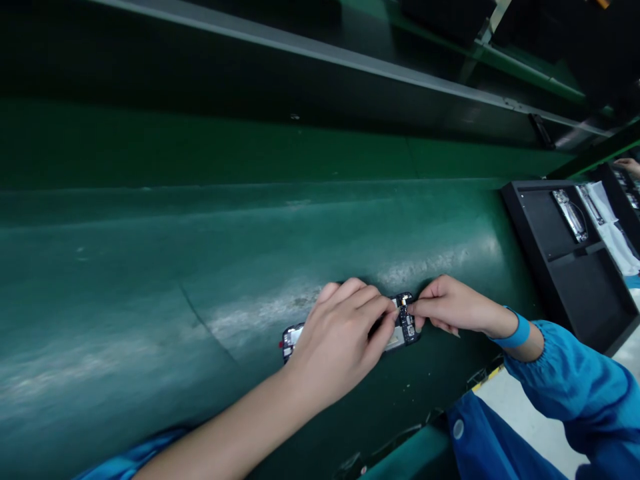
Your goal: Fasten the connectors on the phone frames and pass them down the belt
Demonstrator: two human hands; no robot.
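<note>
An opened smartphone (409, 328) lies on the green mat, its inner parts and circuit board showing at both ends. Across its middle rests my left hand (340, 327), hiding much of it. The left thumb and index finger close together over the board near the right end, with the other fingers curled along the far edge. At that same end is my right hand (443, 303), wearing a blue wristband (520, 331). Its thumb and index finger are pinched against the board's edge; anything between them is too small to make out.
A black divided tray (543, 233) stands at the right, with a phone part (570, 215) in one compartment. White cloth or wrap (617, 247) lies beyond it. Another person's hand (629, 165) shows at the far right edge. A metal rail (320, 48) runs along the back of the green bench (125, 287).
</note>
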